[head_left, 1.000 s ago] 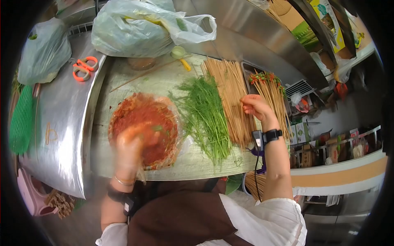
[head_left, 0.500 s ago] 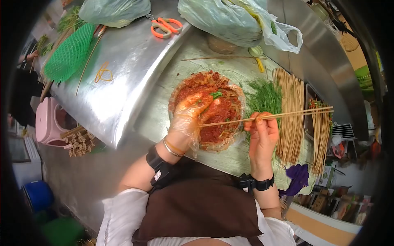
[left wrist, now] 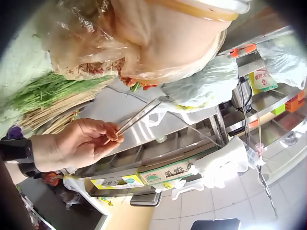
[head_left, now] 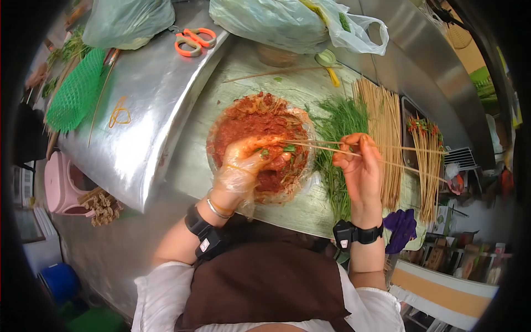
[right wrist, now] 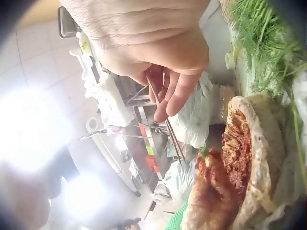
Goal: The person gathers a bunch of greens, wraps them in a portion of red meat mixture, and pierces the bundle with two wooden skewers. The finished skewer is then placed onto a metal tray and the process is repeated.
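Note:
My left hand [head_left: 239,171], in a clear plastic glove, is over a film-lined bowl [head_left: 211,148] of chunky red seasoned mix [head_left: 243,123]. Its thumb and fingertips pinch a red-coated morsel with a bit of green leaf [head_left: 289,148]; what the morsel is cannot be told. My bare right hand [head_left: 362,163] holds two thin wooden skewers [head_left: 412,149] between thumb and fingers. They spread apart toward the right, while their left ends meet at the gloved fingertips. In the right wrist view the skewers [right wrist: 173,136] point toward the green bit.
Right of the bowl lie feathery green herbs [head_left: 340,124], a row of bare skewers [head_left: 381,110] and a bundle of filled skewers [head_left: 426,182]. Plastic bags [head_left: 271,25] and a small yellow-handled strainer [head_left: 330,63] are at the back. Orange-handled scissors [head_left: 194,41] rest on the metal counter.
My right hand has come from the row of skewers to the bowl with two skewers, now fanned apart. The left hand has gone from blurred motion in the mix to pinching a morsel.

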{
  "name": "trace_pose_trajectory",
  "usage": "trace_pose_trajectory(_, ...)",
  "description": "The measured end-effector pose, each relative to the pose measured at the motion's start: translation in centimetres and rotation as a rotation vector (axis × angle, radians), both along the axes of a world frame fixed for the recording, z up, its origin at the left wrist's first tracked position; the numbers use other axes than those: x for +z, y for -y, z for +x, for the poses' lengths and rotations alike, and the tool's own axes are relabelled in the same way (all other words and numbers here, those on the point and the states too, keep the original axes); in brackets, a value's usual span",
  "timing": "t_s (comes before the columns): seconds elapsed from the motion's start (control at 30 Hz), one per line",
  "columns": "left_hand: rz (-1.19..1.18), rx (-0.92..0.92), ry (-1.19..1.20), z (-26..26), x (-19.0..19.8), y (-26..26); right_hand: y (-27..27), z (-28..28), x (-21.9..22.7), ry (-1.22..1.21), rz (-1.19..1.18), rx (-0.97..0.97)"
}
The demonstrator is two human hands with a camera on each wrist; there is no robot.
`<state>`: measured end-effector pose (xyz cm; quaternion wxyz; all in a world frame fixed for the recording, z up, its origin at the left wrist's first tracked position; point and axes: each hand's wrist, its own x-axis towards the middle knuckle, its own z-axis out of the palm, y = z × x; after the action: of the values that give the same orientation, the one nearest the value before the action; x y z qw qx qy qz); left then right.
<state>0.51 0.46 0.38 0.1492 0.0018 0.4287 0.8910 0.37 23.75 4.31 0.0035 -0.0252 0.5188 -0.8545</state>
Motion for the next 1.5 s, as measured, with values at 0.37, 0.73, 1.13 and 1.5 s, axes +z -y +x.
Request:
trace_pose_trajectory(0.37,-0.047,-0.052,-0.02,-0.2,0.1,0.2,-0.3,-0.4,0.0,0.095,0.139,0.022)
trace_pose_trajectory(0.73,0.028,-0.119,-0.008,-0.2,0.3,0.9,-0.1,-1.0,0.9,0.13,0.215,0.025)
trace_pose_trajectory(1.13,0.078,-0.132,0.027,-0.4,0.3,0.6,0.2,-1.2,0.9,0.102,0.206,0.009)
trace_pose_trajectory(1.5,0.147,-0.163,0.139,-0.5,0.7,1.2,0.4,-1.5,1.4,0.081,0.219,0.033)
